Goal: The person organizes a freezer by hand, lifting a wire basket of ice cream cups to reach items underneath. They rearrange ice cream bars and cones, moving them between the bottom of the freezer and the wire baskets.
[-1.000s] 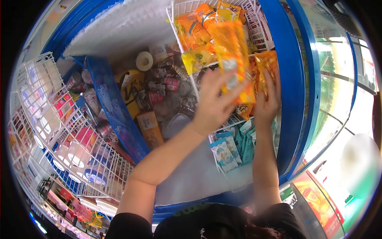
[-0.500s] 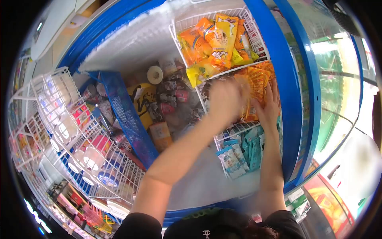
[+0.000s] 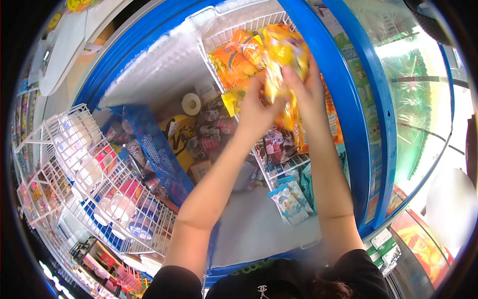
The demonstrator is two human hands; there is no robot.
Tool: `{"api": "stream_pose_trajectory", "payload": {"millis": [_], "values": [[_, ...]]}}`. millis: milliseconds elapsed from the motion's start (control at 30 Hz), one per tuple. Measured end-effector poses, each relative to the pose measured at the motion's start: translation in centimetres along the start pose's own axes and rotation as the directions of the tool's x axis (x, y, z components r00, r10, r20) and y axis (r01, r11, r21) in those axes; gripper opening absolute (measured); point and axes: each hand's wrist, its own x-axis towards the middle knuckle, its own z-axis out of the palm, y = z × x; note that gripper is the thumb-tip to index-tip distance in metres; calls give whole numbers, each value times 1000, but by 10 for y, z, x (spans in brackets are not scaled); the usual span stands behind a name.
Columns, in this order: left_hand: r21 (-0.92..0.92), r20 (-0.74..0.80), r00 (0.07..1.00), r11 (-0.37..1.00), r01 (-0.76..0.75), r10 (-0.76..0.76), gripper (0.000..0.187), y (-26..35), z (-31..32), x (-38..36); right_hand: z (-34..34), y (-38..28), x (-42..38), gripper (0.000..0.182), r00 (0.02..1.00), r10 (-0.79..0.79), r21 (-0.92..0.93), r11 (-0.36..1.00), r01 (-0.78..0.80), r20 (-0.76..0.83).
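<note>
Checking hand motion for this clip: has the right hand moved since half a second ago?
Yes. The right hand has gone from the middle compartment of the white wire basket up to its far compartment, gripping yellow packets.

A single camera sits on the person's head and looks steeply down and forward into an open chest freezer [image 3: 343, 99]. Its fisheye lens bends the blue rim into arcs and leaves black corners around a round field. The view is close: both forearms fill the centre, rising from the person's dark shirt [image 3: 259, 279] at the bottom edge toward the white wire basket [image 3: 219, 35] at the top. White wire racks [image 3: 84, 164] curve along the left edge, and the glass lid [image 3: 413, 99] sweeps down the right. No second view shares the scene.
</note>
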Motion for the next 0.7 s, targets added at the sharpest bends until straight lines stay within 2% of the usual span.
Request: {"api": "stream_pose_trajectory", "payload": {"millis": [33, 100, 133, 233, 267, 300, 333, 400, 433, 500, 533, 600, 633, 700], "values": [[-138, 64, 995, 987, 86, -78, 61, -4, 3, -16, 0, 1, 2, 46, 992, 119, 63, 991, -116, -37], [-61, 49, 990, 989, 132, -129, 61, -15, 1, -38, -3, 8, 2, 41, 932, 353, 193, 923, -332, -84], [-67, 65, 987, 986, 153, -148, 60, -19, -1, -44, -3, 13, -4, 33, 917, 380, 151, 920, -362, -121], [-63, 90, 969, 970, 234, -228, 56, -31, -4, -64, -12, 22, -27, 30, 899, 414, 73, 910, -408, -140], [-46, 83, 962, 963, 265, -260, 55, -33, -3, -70, -15, 27, -33, 29, 892, 423, 124, 905, -407, -162], [-28, 77, 954, 956, 293, -291, 54, -34, -1, -76, -20, 29, -39, 29, 903, 397, 41, 917, -396, -166], [-94, 71, 945, 941, 326, -320, 53, -24, 2, -81, -24, 29, -46, 29, 914, 370, -40, 924, -381, -165], [14, 124, 947, 955, 296, -296, 54, -31, 10, -96, -28, 17, -62, 30, 920, 367, -165, 907, -386, -138], [67, 153, 946, 958, 280, -287, 55, -33, 13, -103, -33, 13, -71, 32, 911, 391, -148, 901, -407, -128], [50, 258, 913, 949, 313, -315, 56, -31, 20, -113, -48, 5, -83, 37, 894, 434, -120, 887, -446, -112], [41, 315, 891, 943, 331, -327, 56, -27, 24, -114, -53, 2, -90, 41, 903, 400, -136, 897, -420, -153], [-70, 247, 894, 913, 403, -375, 55, -21, 32, -112, -65, 0, -100, 48, 917, 323, -170, 915, -365, -232], [-127, 214, 890, 892, 435, -403, 55, -15, 34, -111, -76, 3, -112, 53, 922, 321, -179, 915, -361, -218], [238, 261, 942, 960, 151, -212, 50, -10, 38, -100, -100, 15, -127, 61, 934, 303, -196, 920, -338, -187]]}}
